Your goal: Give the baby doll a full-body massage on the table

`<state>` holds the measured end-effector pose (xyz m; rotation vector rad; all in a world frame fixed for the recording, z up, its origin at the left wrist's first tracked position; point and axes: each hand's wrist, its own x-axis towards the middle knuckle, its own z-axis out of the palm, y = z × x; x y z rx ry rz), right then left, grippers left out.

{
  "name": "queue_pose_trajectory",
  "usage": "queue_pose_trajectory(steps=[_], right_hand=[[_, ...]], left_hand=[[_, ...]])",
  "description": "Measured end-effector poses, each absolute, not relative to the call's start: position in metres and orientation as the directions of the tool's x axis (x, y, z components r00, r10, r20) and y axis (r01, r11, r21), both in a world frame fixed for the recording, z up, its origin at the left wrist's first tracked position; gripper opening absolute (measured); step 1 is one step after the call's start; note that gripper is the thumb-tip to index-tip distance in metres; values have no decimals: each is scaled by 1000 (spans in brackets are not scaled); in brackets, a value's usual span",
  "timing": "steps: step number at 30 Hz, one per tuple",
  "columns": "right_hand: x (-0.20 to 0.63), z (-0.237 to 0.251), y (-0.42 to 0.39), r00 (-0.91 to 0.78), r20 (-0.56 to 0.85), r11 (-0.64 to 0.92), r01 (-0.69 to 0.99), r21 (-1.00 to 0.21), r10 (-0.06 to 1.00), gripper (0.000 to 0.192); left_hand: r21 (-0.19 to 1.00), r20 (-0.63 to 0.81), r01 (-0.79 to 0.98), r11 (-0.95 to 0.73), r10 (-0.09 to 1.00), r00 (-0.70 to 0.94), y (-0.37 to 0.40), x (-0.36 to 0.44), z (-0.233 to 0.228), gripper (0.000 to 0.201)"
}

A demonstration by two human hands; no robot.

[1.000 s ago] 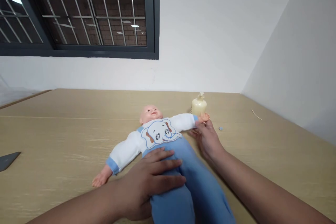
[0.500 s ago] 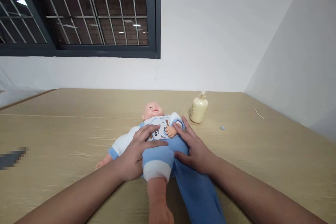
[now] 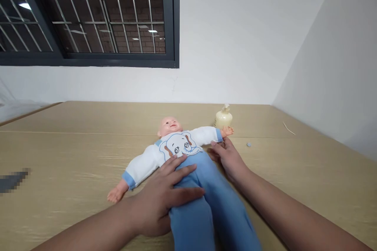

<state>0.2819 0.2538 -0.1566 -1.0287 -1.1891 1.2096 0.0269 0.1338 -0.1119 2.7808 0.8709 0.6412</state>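
Observation:
A baby doll [image 3: 170, 125] lies on its back on the table, head toward the wall. Its white top [image 3: 181, 143] has blue cuffs and an elephant print, and both arms are spread out. Blue trousers [image 3: 191, 219] cover its legs, which run off the bottom edge. My left hand [image 3: 167, 194] rests on the trousers at the upper thigh, fingers spread. Beside the hip and under the doll's outstretched arm is my right hand [image 3: 229, 159], thumb and fingers apart; some of its fingers are hidden, and nothing shows in its grasp.
A cream pump bottle [image 3: 224, 119] stands behind the doll's hand. To its right lie a small bluish bit [image 3: 249, 144] and a thin pale strip [image 3: 289, 128]. A blurred dark object [image 3: 13, 180] lies at the left edge. A barred window [image 3: 118, 15] is above.
The doll's arm on the right has swung outward from its chest. Blue trouser fabric now covers the leg that was bare. My left hand has shifted down; my right hand has come off the doll's side.

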Motion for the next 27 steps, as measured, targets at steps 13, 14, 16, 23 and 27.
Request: queue_pose_trajectory(steps=[13,14,16,23,27], right_hand=[[279,-146,243,-434,-6,32,81,-996,901,48],[279,-145,243,-445,18,86,133,-987,895,48],[278,-144,242,-452,57,163,199,-966,890,48],[276,-139,231,-450,119,290,333,-897,885,48],[277,-128,222,-529,123,361,375,-854,840,48]], left_hand=[[314,238,560,-767,634,736,143,27,-106,78],[331,233,567,-754,648,725,145,26,-106,73],[371,214,583,-723,677,704,149,24,-105,61],[513,23,546,-663,646,763,164,7,-89,87],[664,-11,446,-599,589,808,176,-11,-84,96]])
